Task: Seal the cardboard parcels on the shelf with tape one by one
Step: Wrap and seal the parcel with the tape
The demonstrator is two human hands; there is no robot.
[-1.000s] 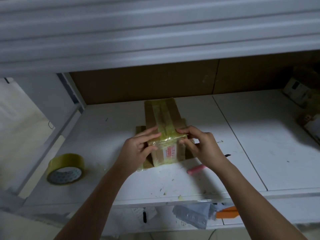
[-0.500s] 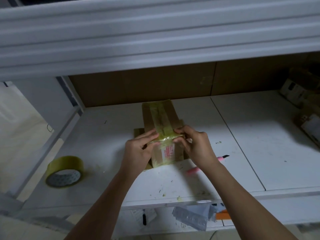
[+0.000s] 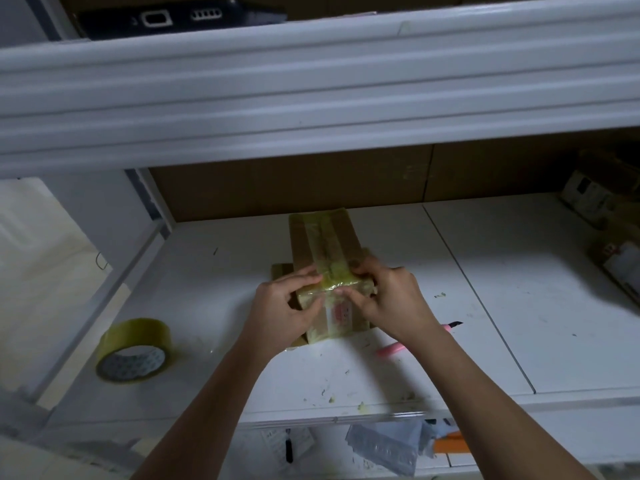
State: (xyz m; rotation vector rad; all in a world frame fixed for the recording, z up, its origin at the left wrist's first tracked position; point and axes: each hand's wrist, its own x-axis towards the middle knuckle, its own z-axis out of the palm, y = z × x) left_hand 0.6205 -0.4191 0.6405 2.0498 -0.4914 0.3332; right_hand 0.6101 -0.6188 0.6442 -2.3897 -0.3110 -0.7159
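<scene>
A small brown cardboard parcel (image 3: 322, 240) stands in the middle of the white shelf (image 3: 346, 368), with yellowish clear tape running along its top and down its near end. My left hand (image 3: 284, 306) grips the parcel's near left corner, thumb on the taped front face. My right hand (image 3: 388, 299) grips the near right corner, fingers curled over the top edge and thumb on the tape. A roll of yellowish tape (image 3: 135, 351) lies flat on the shelf at the left.
A pink utility knife (image 3: 394, 348) lies on the shelf just right of the parcel, partly under my right wrist. More parcels (image 3: 595, 199) sit at the far right. An upper shelf edge (image 3: 311, 98) overhangs. Grey bags (image 3: 384, 448) lie below.
Both hands stay on the parcel's near end; the fingers have slid slightly along the tape at the edge. The view has tilted up a little.
</scene>
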